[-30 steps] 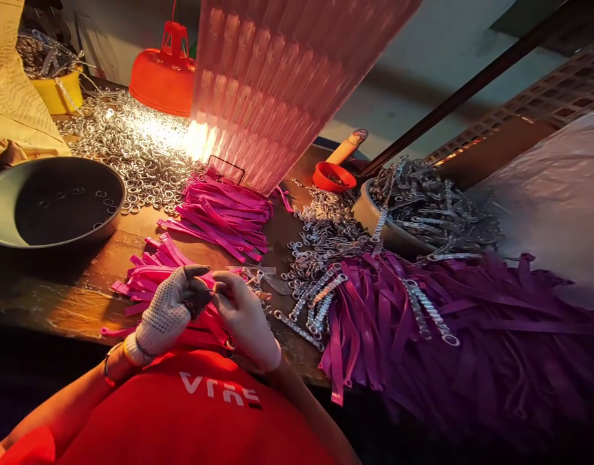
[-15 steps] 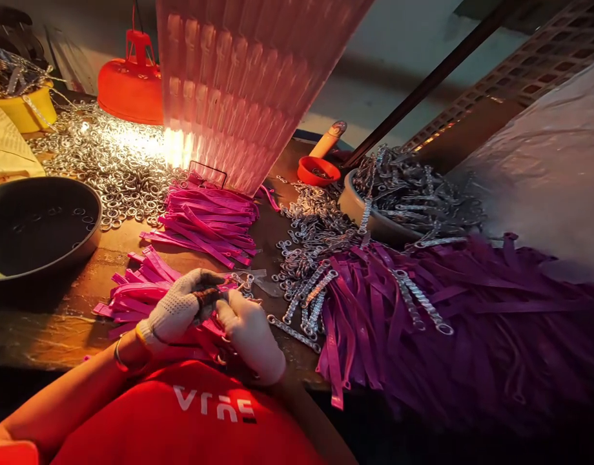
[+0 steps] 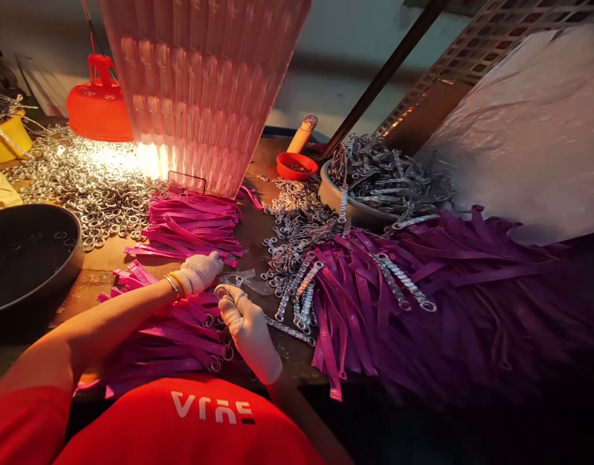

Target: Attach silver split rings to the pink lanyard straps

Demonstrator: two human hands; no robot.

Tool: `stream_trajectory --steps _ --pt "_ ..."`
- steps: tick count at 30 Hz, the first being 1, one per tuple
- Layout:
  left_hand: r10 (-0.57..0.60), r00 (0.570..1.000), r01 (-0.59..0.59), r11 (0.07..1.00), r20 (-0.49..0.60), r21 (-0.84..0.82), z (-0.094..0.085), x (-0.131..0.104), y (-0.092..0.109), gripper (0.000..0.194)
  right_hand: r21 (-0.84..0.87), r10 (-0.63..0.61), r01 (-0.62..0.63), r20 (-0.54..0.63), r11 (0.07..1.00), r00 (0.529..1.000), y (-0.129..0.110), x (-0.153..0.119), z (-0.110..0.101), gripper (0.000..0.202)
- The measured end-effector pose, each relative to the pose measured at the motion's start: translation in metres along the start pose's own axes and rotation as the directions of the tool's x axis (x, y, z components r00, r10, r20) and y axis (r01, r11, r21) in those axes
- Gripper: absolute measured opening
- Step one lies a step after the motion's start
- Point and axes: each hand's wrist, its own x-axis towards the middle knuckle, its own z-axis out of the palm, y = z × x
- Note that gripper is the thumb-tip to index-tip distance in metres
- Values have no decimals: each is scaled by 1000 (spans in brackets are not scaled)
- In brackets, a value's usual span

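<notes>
A red lamp (image 3: 99,113) hangs lit from a cord (image 3: 88,26) over the bench (image 3: 94,278), beside a ribbed translucent sheet (image 3: 195,97) that leans at a slant. Far left stands a yellow tub (image 3: 11,143), with paper (image 3: 0,190) nearer and a dark pan (image 3: 59,284) at the left edge, partly cut off. Behind a small red bowl (image 3: 296,169) a pale stick (image 3: 301,137) tilts up. A dark pole (image 3: 389,71) slants before the wall (image 3: 336,39), near a perforated panel (image 3: 464,48). Cloudy plastic (image 3: 534,129) fills the right, beyond a grey tub (image 3: 348,210).

Red short-sleeved shirt (image 3: 195,426), white lettering, pale gloves (image 3: 251,336).
</notes>
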Motion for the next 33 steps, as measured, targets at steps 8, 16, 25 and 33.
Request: stream_trajectory --steps 8,16,25,33 --pt "92 996 -90 978 -3 -190 -34 -62 -11 14 -208 -260 251 -18 945 965 1 -2 -1 29" --pt "-127 989 146 727 78 -671 -43 -151 14 42 -662 -358 390 192 640 914 -17 6 9 27" --pt "89 996 -84 923 -2 -375 -25 -170 12 30 -807 -351 540 447 239 823 -15 -10 9 15" --pt "112 993 -96 940 30 -327 -12 -173 4 17 -782 -360 547 438 300 824 -8 -14 12 14"
